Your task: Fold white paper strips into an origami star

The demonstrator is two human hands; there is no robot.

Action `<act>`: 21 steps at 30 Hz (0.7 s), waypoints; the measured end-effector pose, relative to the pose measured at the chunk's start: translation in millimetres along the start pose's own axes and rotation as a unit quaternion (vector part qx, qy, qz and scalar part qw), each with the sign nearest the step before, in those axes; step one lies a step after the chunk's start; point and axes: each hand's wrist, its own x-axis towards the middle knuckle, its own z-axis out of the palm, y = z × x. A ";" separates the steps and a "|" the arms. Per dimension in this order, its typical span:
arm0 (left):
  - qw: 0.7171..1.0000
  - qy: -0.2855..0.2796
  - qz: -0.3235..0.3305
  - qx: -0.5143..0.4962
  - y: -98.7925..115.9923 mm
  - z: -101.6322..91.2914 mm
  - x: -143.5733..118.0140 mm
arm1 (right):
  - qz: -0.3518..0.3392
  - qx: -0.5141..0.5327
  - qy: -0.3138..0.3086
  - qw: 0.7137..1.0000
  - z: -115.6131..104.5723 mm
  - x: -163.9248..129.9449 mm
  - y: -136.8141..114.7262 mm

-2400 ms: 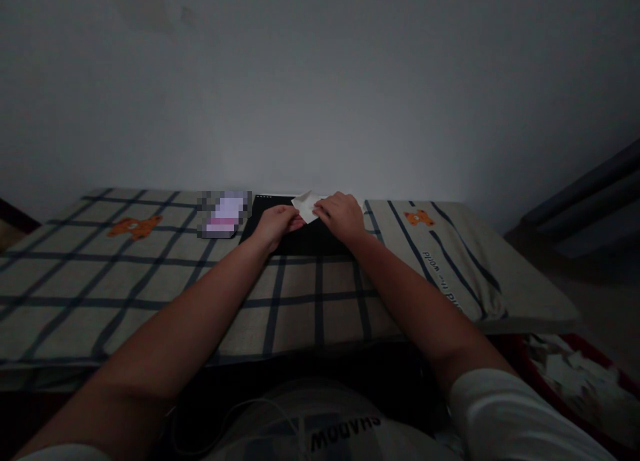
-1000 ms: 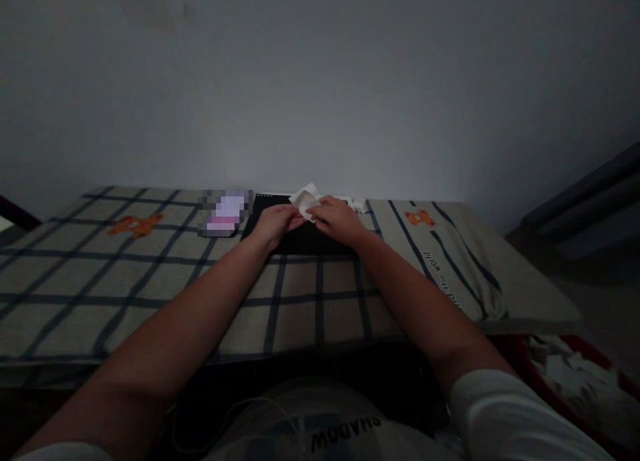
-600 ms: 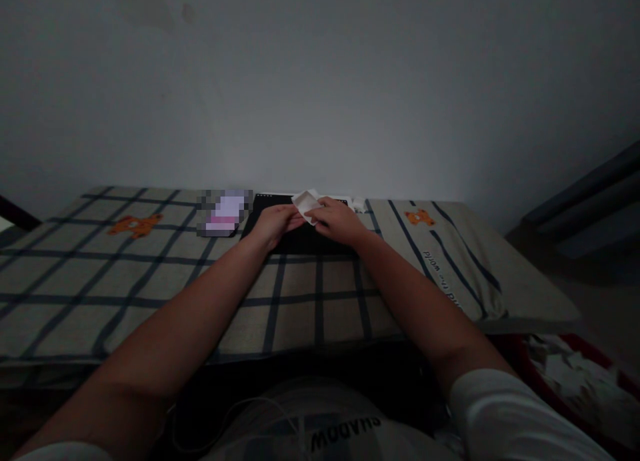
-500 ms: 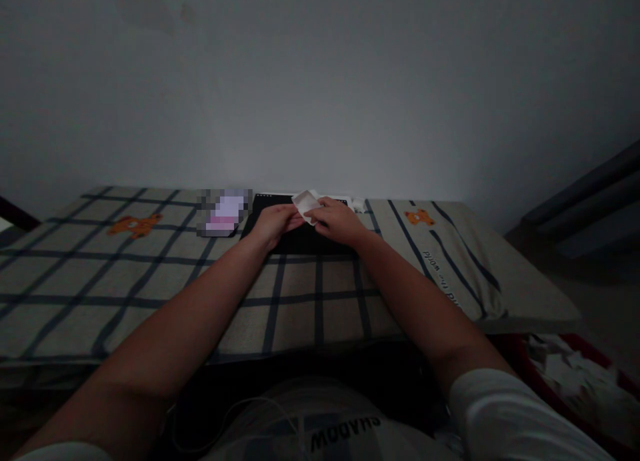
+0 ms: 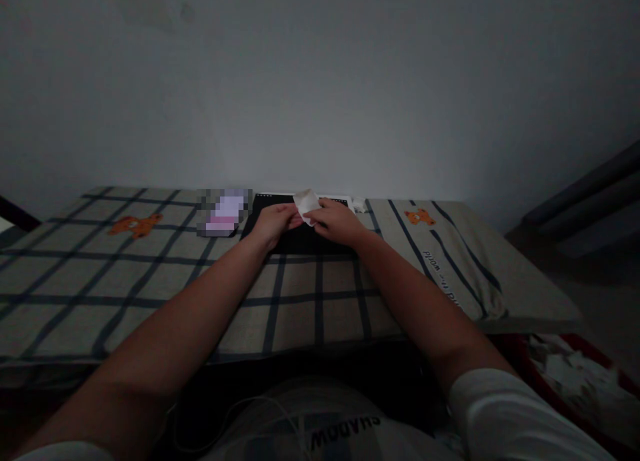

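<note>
A small piece of white paper [image 5: 307,200] stands between my two hands, its upper part bent. My right hand [image 5: 339,221] is closed on its right side, thumb and fingers pinching it. On the other side my left hand [image 5: 275,224] has its fingers pressed together near the paper's lower left edge; what lies between them, if anything, is too small to tell. Beneath both hands lies a flat black pad or notebook [image 5: 310,246] with a row of small white marks along its far edge. Crumpled white material [image 5: 359,205] sits just past its right corner.
A checked cloth [image 5: 165,274] with orange bear prints covers the table. On it, left of the black pad, lies a blurred phone-like object [image 5: 226,211] with a lilac and pink screen. A pale wall rises behind. At lower right, a red bin [image 5: 520,358] holds white scraps.
The white paper has shifted and bent slightly between my fingers, its top edge now more curved. Both arms and the things on the table stay where they were.
</note>
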 end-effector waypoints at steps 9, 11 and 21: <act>1.000 -0.008 0.005 -0.007 -2.1 -0.7 1.2 | -0.010 -0.005 0.004 1.000 2.5 -0.1 1.5; 1.000 -0.010 0.005 -0.009 -0.9 -0.4 0.2 | -0.010 -0.008 0.003 1.000 2.3 0.0 1.5; 0.999 -0.012 0.017 -0.024 -0.9 -1.3 1.2 | -0.009 0.004 0.013 1.000 1.5 -0.7 1.2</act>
